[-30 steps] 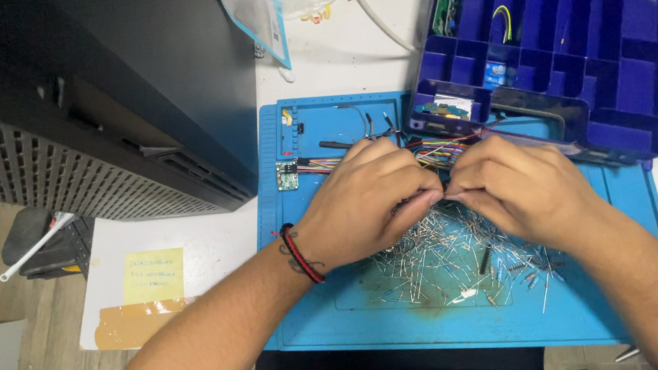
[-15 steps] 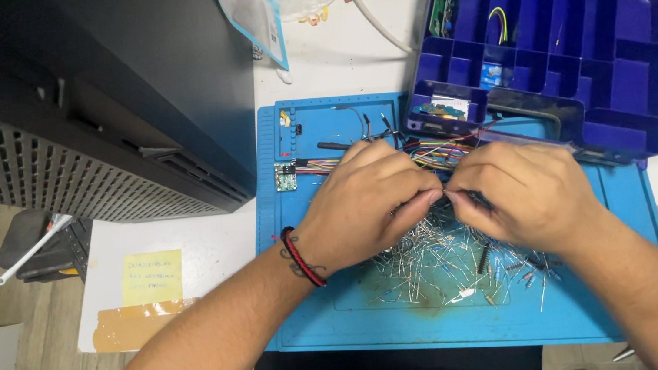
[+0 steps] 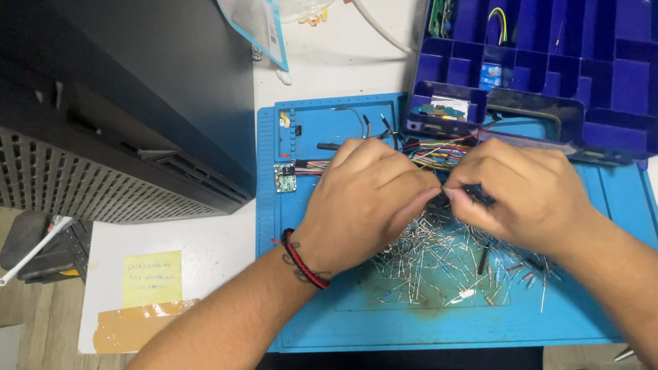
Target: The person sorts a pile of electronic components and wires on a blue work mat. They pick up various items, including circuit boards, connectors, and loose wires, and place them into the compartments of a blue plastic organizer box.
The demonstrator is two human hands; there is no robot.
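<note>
My left hand [image 3: 363,206] and right hand [image 3: 515,195] meet fingertip to fingertip over the heap of thin metal-legged components [image 3: 438,260], pinching something too small to tell between them. The heap lies mid-mat on the blue rubbery mat [image 3: 318,336] at the counter's near edge. The stiff, springy leads could tangle or flick loose toward the ribbon of coloured wires [image 3: 438,153] by the dark blue compartment box [image 3: 638,83].
</note>
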